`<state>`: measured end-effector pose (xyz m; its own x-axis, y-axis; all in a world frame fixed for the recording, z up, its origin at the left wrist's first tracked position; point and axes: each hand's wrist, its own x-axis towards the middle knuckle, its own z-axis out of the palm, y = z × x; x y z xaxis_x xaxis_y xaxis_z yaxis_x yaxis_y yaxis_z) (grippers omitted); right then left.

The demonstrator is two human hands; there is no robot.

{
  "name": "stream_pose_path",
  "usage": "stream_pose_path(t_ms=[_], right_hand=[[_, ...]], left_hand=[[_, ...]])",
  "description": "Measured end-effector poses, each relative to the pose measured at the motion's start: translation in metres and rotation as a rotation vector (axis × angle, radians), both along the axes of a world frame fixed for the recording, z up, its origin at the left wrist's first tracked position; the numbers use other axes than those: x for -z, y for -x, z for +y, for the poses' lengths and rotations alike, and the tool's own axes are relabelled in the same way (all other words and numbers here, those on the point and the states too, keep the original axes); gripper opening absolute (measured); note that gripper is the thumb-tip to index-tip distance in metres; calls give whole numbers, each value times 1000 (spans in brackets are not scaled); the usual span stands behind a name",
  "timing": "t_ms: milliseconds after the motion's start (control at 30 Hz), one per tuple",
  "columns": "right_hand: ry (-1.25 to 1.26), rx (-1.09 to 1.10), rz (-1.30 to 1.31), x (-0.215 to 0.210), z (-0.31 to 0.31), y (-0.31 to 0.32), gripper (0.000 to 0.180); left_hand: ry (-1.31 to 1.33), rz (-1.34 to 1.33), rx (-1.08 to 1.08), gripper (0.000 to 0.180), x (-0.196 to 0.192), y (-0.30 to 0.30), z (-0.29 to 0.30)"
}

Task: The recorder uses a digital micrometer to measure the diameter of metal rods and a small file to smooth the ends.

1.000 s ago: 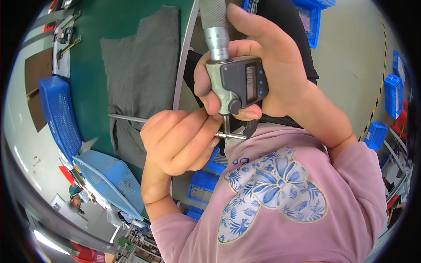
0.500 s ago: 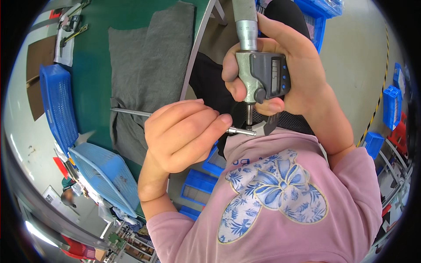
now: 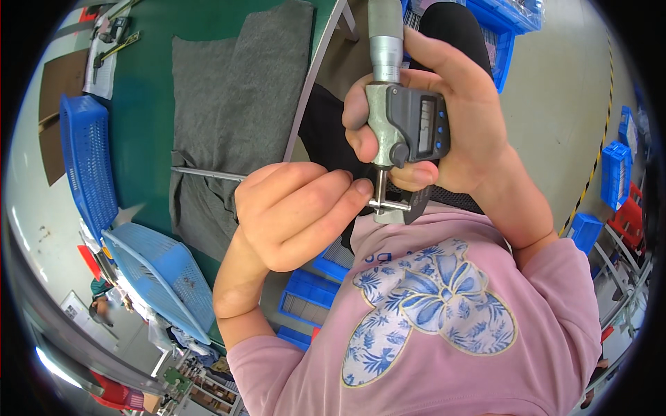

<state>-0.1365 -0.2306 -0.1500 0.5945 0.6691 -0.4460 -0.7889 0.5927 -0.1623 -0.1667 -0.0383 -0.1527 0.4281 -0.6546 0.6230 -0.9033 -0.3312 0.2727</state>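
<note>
i count one digital micrometer [image 3: 406, 132], one thin metal rod [image 3: 208, 173], two blue mesh baskets on the bench and one grey felt mat [image 3: 239, 104] draped over the green bench top [image 3: 142, 104]. the flat basket [image 3: 87, 163] lies along the left side; the second basket [image 3: 163, 274] sits tilted at the bench's near corner. several blue bins [image 3: 309, 298] stand on the floor below.

the micrometer is grey metal with a dark plastic body, a small pale display and blue buttons on its face — its knurled thimble points up toward the top edge, its frame hangs down just above the pink flowered shirt [image 3: 430, 333]. it is held up in front of the chest, off the bench.

my right hand [image 3: 458, 118] is wrapped shut around the micrometer's body, thumb across the front under the display. my left hand [image 3: 295, 211] is curled closed, its fingertips [image 3: 361, 187] pinching the rod's end — the rod lies level, its tip between the spindle and anvil. the rod's far end runs out leftward over the felt mat. left forearm rises from below, right one comes in from the right.
</note>
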Motion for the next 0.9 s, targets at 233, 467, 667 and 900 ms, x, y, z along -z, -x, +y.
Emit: stream_pose_path(t_ms=[233, 467, 667, 900], right_hand=[[0, -30, -58, 5, 0, 0, 72], [16, -18, -43, 1, -1, -1, 73], [-65, -23, -115, 9, -1, 1, 52], [-4, -66, -182, 6, -3, 2, 53]], left_hand=[[11, -12, 3, 26, 1, 0, 0], [-49, 25, -12, 28, -5, 1, 0], [-49, 46, -45, 26, -6, 4, 0], [-12, 84, -83, 20, -6, 8, -2]])
